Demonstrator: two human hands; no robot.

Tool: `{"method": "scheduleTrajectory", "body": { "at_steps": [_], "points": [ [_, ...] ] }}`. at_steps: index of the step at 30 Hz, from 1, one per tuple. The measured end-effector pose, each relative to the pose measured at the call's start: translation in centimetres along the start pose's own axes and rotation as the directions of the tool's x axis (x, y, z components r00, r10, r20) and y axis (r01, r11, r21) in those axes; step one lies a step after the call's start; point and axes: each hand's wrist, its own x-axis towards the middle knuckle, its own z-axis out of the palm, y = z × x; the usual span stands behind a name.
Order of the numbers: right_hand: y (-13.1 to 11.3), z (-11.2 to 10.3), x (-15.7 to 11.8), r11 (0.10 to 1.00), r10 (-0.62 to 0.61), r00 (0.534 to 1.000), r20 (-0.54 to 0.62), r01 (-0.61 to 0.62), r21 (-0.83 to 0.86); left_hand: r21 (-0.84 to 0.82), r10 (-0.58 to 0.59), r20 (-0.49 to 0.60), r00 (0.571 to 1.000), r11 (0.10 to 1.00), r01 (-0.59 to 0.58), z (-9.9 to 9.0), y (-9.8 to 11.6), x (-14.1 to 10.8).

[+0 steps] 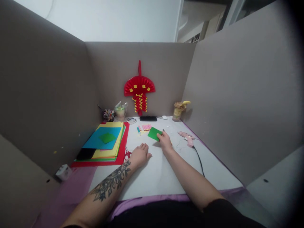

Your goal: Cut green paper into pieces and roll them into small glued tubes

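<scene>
Between the fingers of my right hand (pixel 164 141) is a green square of paper (pixel 154 133), raised a little over the white table. My left hand (pixel 140 155) lies on the table with its fingers stretched out and nothing in it. Red-handled scissors (pixel 127 154) are just left of that hand, partly behind it. Beyond the green square sits a row of small pink rolls (pixel 146 127), with a small teal-capped tube (pixel 138 130) beside them. A dark pointed tool, perhaps a pen, shows partly behind my right hand.
Coloured paper sheets (pixel 120 148) are stacked at the left, a blue sheet (pixel 95 136) and green pieces on top. A pink glue gun (pixel 188 139) with a black cord lies at the right. A phone (pixel 148 118), cups and a red paper decoration (pixel 139 85) are at the back wall.
</scene>
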Motion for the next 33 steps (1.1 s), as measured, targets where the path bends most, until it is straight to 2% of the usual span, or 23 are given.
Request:
{"method": "scheduleTrajectory", "body": {
  "at_steps": [2, 4, 7, 11, 14, 16, 18, 21, 24, 26, 28, 29, 31, 33],
  "points": [
    [-0.3, 0.1, -0.3, 1.000, -0.006, 1.000, 0.024, 0.007, -0.022, -0.010, 0.013, -0.014, 1.000, 1.000, -0.013, -0.1, -0.2, 0.1],
    [-0.7, 0.2, -0.5, 0.999, 0.003, 0.998, 0.065, 0.000, -0.043, -0.046, 0.118, -0.012, 0.993, 0.992, -0.119, -0.2, -0.3, -0.1],
    [-1.0, 0.4, -0.9, 0.997, 0.030, 0.988, 0.149, -0.019, -0.074, -0.105, 0.287, -0.015, 0.958, 0.952, -0.287, -0.3, -0.1, -0.6],
    [-1.0, 0.7, -1.8, 0.989, 0.048, 0.967, 0.249, -0.012, -0.146, -0.172, 0.374, -0.050, 0.926, 0.910, -0.377, -0.6, 0.8, -1.3],
    [-0.8, 0.9, -2.6, 0.950, 0.065, 0.940, 0.336, 0.045, -0.309, -0.308, 0.476, -0.038, 0.879, 0.831, -0.463, -1.4, 1.0, -1.9],
    [-0.7, 1.0, -3.1, 0.876, 0.059, 0.917, 0.396, 0.142, -0.460, -0.375, 0.494, -0.034, 0.869, 0.799, -0.469, -2.2, 0.6, -2.4],
    [-0.8, 1.2, -3.4, 0.767, 0.050, 0.896, 0.440, 0.248, -0.591, -0.369, 0.410, -0.067, 0.910, 0.837, -0.404, -2.8, -0.4, -2.7],
    [-1.2, 1.5, -3.7, 0.573, 0.051, 0.882, 0.469, 0.359, -0.737, -0.318, 0.151, -0.165, 0.975, 0.927, -0.197, -3.4, -2.4, -2.7],
    [-1.9, 1.8, -4.0, 0.428, 0.018, 0.875, 0.483, 0.430, -0.795, -0.296, -0.050, -0.240, 0.970, 0.955, -0.024, -3.9, -4.7, -2.1],
    [-2.2, 1.9, -4.4, 0.417, -0.009, 0.842, 0.540, 0.494, -0.763, -0.248, -0.127, -0.257, 0.958, 0.967, 0.061, -4.4, -6.4, -2.0],
    [-2.5, 2.0, -4.9, 0.445, -0.004, 0.768, 0.640, 0.575, -0.687, -0.168, -0.184, -0.244, 0.952, 0.975, 0.145, -5.1, -8.4, -2.6],
    [-2.5, 2.0, -5.2, 0.459, 0.027, 0.722, 0.691, 0.605, -0.650, -0.122, -0.209, -0.224, 0.952, 0.975, 0.185, -5.5, -9.6, -3.2],
    [-2.5, 2.1, -5.9, 0.470, 0.133, 0.635, 0.761, 0.636, -0.612, -0.043, -0.331, -0.172, 0.928, 0.943, 0.329, -6.3, -12.4, -5.0],
    [-2.5, 2.2, -6.5, 0.453, 0.243, 0.581, 0.777, 0.640, -0.620, 0.033, -0.478, -0.128, 0.869, 0.874, 0.486, -6.9, -15.1, -7.2]
  ]
}}
